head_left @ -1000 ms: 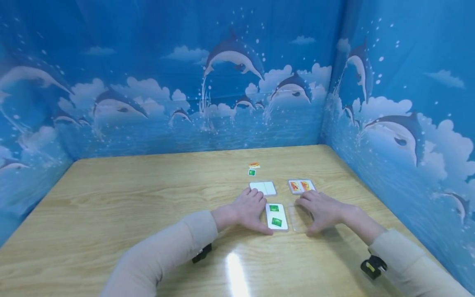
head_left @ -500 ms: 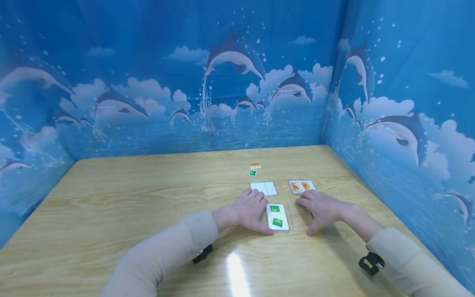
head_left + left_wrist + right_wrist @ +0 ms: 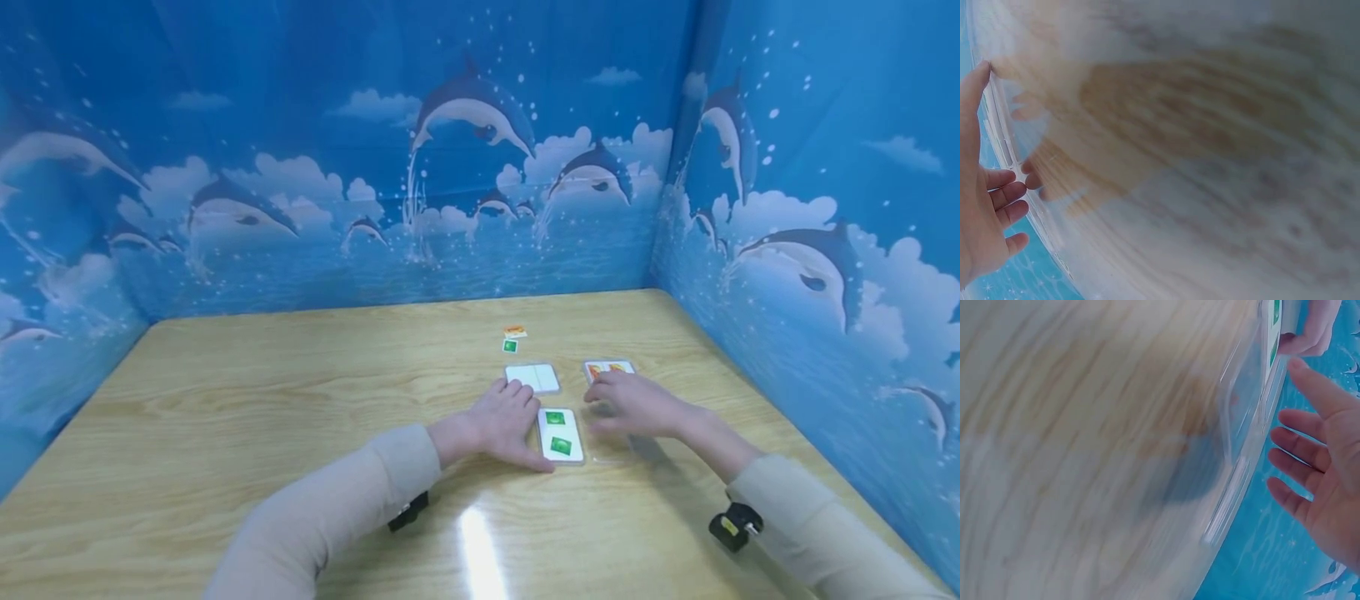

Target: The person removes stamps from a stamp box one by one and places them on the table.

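A clear-cased white card [image 3: 561, 450] with two green pictures lies on the table, between my hands in the head view. My left hand [image 3: 506, 425] rests at its left side, thumb at the near corner and fingers at the far corner. In the left wrist view its fingers [image 3: 1009, 197] are loosely bent. My right hand [image 3: 637, 404] is above a clear plastic case [image 3: 611, 457], apart from it and blurred. The right wrist view shows its fingers [image 3: 1300, 450] spread, with nothing in them. A case with two orange-red pictures [image 3: 609, 365] lies just beyond, partly covered by this hand.
A case with a blank white card [image 3: 534, 377] lies beyond my left hand. Farther back are a small green picture piece [image 3: 510, 346] and an orange one [image 3: 514, 331]. Blue dolphin-print curtains [image 3: 375, 208] stand along the wooden table's [image 3: 300, 383] back and right edges.
My right hand has lifted off the clear plastic case and shifted slightly away from me, covering more of the orange-red pictures. My left hand and the cards stay where they were.
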Demonstrator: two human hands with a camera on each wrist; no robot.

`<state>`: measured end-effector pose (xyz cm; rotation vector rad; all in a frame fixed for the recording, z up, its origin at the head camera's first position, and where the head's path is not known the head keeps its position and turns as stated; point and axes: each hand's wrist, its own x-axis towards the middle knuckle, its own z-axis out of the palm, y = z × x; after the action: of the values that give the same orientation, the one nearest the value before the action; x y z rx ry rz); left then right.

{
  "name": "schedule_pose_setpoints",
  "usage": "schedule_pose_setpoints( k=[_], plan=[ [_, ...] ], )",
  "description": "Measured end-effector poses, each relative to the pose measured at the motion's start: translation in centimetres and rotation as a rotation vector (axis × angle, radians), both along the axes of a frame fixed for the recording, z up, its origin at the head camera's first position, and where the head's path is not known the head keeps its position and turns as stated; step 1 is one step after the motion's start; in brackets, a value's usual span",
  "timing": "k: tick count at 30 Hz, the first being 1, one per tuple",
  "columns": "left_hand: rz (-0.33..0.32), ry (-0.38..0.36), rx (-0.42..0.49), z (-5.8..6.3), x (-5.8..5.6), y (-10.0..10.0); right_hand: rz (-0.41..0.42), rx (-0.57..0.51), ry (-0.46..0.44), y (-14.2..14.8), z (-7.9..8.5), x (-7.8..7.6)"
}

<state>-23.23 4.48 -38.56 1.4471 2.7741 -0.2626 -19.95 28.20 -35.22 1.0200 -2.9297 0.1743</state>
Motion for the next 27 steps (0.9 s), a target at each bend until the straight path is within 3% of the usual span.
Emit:
schedule_pose_setpoints(
  k=[10, 16, 20, 27],
  plan=[
    [-0.003, -0.02, 0.007, 0.1, 0.0, 0.0, -0.217, -0.272, -0.234, -2.3, -0.8, -0.8],
    [0.0, -0.016, 0.01, 0.2, 0.1, -0.1, -0.319, -0.343, -0.279, -3.1, -1.4, -1.3],
    [0.004, -0.025, 0.011, 0.2, 0.1, -0.1, -0.321, -0.353, -0.29, -3.3, -1.7, -1.5],
    [-0.002, -0.03, 0.021, 0.0, 0.1, -0.1, -0.211, -0.294, -0.275, -3.3, -2.1, -1.8]
  ],
)
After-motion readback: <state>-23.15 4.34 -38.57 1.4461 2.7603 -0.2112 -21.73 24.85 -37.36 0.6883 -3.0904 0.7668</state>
